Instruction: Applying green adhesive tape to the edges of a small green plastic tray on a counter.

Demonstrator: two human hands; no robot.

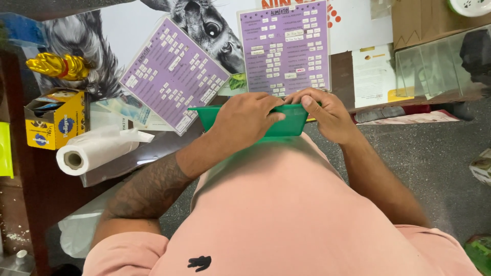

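**Two hands holding a green plastic tray at the edge of the counter**

The person in a pink shirt is holding a green rectangular plastic tray [286, 122] in front of the belly, just at the near edge of the counter [46, 194]. The left hand [245, 120] is lying over the middle of the tray, with the fingers curled over its far rim and closed on it. The right hand [327, 115] is gripping the right end of the tray, with the thumb pressing on the rim. Both hands are closed on the tray. The inside of the tray is hidden by the hands, so I cannot tell what is in it.

On the counter, beyond the tray, two purple laminated sheets are lying: a tilted one [174, 74] to the left and a straight one [285, 48] just behind the hands. Under them a large poster with an animal picture [204, 25] is spreading. To the left, a yellow cardboard box [56, 120] is standing open, with small packets showing inside it. Near it a roll of thin white plastic bags [94, 151] is lying on its side, and a shiny gold wrapped thing [59, 65] is resting behind the box. At the far right a clear plastic container [440, 66] is standing.
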